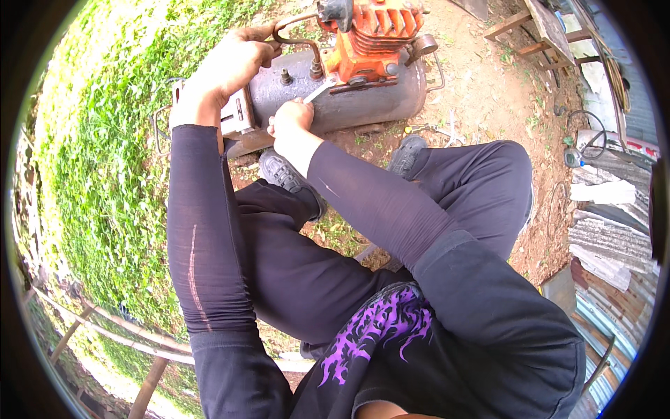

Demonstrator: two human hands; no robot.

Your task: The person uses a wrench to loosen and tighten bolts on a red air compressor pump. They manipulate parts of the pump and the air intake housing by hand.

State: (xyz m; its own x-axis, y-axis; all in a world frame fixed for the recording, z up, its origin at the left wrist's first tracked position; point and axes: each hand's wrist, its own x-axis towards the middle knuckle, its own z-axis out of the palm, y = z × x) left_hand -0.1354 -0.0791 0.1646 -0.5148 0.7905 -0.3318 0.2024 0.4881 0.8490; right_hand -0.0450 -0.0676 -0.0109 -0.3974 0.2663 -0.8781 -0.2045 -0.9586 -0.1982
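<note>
An air compressor with an orange finned pump (373,31) on a dark grey horizontal tank (387,101) lies in front of me. A bent metal pipe (296,40) runs to a fitting (315,68) on the tank. My left hand (234,70) is raised at the upper left of the tank, its fingers curled at the pipe's bend. My right hand (293,126) is closed on a silver wrench (321,89), which reaches up toward the base of the pump. A bracket (241,112) at the tank's left end is partly behind my left wrist.
Hand tools (429,131) lie on the dirt right of my shoes (286,174). A wooden bench (534,31), a coiled hose (586,140) and stacked corrugated sheets (604,237) line the right side. Grass (105,140) spreads on the left, with a pole railing (118,332) at lower left.
</note>
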